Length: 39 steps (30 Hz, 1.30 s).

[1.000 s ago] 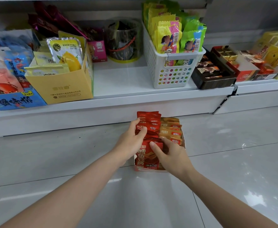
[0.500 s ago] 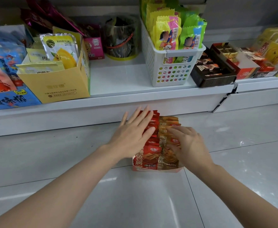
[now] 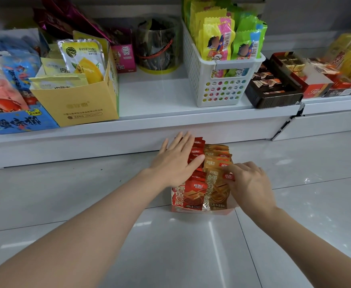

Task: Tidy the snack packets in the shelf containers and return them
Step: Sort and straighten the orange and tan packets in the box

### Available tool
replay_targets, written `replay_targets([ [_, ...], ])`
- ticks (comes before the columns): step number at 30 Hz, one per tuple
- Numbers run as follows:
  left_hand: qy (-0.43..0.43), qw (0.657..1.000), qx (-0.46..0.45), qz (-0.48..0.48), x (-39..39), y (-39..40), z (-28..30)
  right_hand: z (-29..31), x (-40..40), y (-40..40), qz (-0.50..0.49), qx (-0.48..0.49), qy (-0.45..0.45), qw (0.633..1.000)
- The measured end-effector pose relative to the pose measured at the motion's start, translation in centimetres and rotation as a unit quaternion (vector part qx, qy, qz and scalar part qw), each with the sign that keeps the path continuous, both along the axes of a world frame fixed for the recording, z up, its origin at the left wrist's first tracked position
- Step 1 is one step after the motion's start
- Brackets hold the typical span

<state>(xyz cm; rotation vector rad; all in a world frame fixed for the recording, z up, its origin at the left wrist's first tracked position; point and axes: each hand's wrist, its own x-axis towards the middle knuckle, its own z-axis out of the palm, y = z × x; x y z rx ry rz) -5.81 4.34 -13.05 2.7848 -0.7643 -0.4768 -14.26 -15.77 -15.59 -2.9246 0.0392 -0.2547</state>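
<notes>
A low container stands on the floor tiles below the shelf, filled with two rows of snack packets: red packets on the left, golden-brown packets on the right. My left hand lies flat with straight fingers across the tops of the red row. My right hand is at the right side of the container, its curled fingertips touching the top edge of the front golden-brown packets. The back of the container is hidden by the packets and my hands.
A white shelf runs above, with a bare gap between a yellow carton of pouches and a white perforated basket of packets. A dark tray of sweets and red boxes sit to the right. Glossy floor tiles surround the container.
My left hand went from gripping the red packets to lying flat on them. My right hand moved from the front red packet to the golden-brown row on the right.
</notes>
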Motion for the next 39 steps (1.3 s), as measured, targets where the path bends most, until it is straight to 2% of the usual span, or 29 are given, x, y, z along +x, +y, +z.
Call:
replay_targets([
  [2,0.025,0.999,0.036,-0.004,0.5,-0.4,0.1,0.2,-0.2,-0.3,-0.021,-0.020,0.020,0.999],
  [4,0.025,1.000,0.009,0.004,0.3,-0.2,0.5,0.5,-0.3,-0.5,-0.031,-0.024,0.039,0.998],
  [6,-0.036,0.995,-0.095,0.015,-1.2,0.7,1.1,1.2,-0.7,-0.5,-0.027,-0.006,0.038,0.999],
  [8,-0.110,0.970,-0.216,0.010,-4.2,2.2,1.4,1.8,-1.4,-0.1,-0.001,0.026,0.002,1.000],
  [10,-0.124,0.958,-0.260,-0.003,-6.8,4.0,1.0,2.1,-2.2,0.3,0.042,0.102,-0.029,0.993],
  [12,-0.102,0.960,-0.262,0.011,-8.0,5.0,0.2,2.2,-2.9,1.4,0.063,0.221,-0.006,0.973],
  [15,-0.077,0.949,-0.299,0.068,-7.9,5.3,0.0,1.9,-3.1,2.9,0.024,0.341,0.053,0.938],
  [18,-0.056,0.947,-0.308,0.075,-7.8,5.5,0.0,1.4,-3.0,3.6,-0.015,0.398,0.083,0.913],
  [24,-0.045,0.949,-0.301,0.077,-8.5,6.1,-0.7,1.8,-2.7,4.3,-0.026,0.428,0.088,0.899],
  [34,0.008,0.952,-0.301,0.059,-9.0,6.6,-1.2,1.6,-2.5,4.8,-0.028,0.393,0.036,0.918],
  [39,-0.041,0.944,-0.322,0.056,-9.0,7.2,-1.8,1.6,-2.9,4.6,-0.021,0.386,0.033,0.922],
])
